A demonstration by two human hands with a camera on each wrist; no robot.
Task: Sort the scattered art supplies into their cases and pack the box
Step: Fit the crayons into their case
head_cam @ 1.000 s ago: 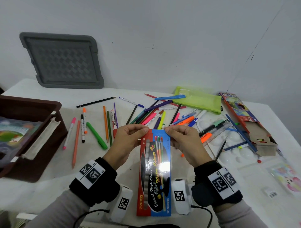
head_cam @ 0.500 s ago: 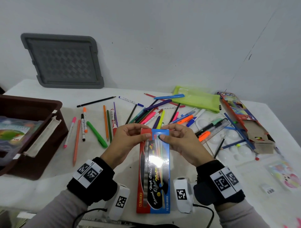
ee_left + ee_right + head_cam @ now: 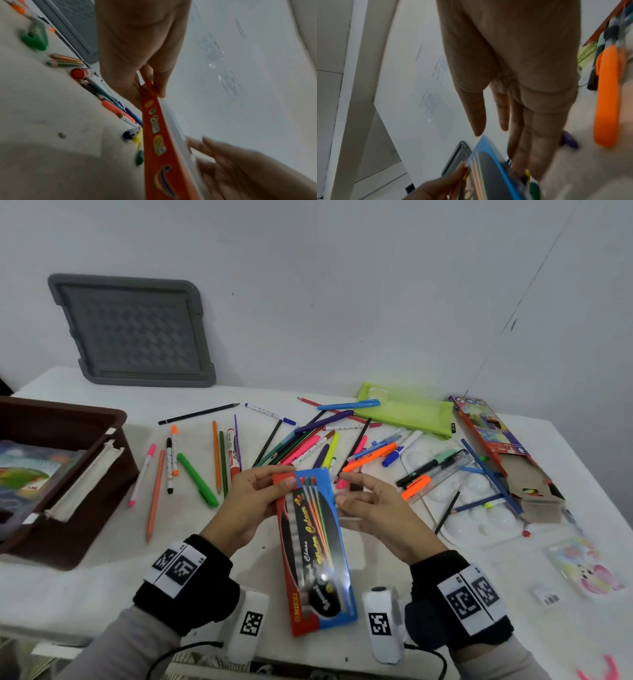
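A long red and blue watercolour box [image 3: 315, 546] is held over the table's front middle, its top end tilted a little left. My left hand [image 3: 274, 487] pinches its top left corner, thumb on the front; in the left wrist view the fingers [image 3: 154, 81] clamp the box's red side edge [image 3: 157, 135]. My right hand [image 3: 356, 494] hovers just right of the box's top with fingers straight and holds nothing. In the right wrist view the straight fingers [image 3: 530, 142] lie beside the box's blue edge [image 3: 491, 162].
Many loose pens, pencils and markers [image 3: 308, 440] lie beyond the hands. A brown box [image 3: 113, 419] holding cases stands left, a grey lid [image 3: 133, 333] leans on the wall. A green pouch [image 3: 407, 409], an open pencil carton [image 3: 496, 440] and a white palette [image 3: 479, 518] sit right.
My right hand has let go of the box's top end and opened, drawing off to the right. The left hand keeps its grip; the box's top has tilted slightly left.
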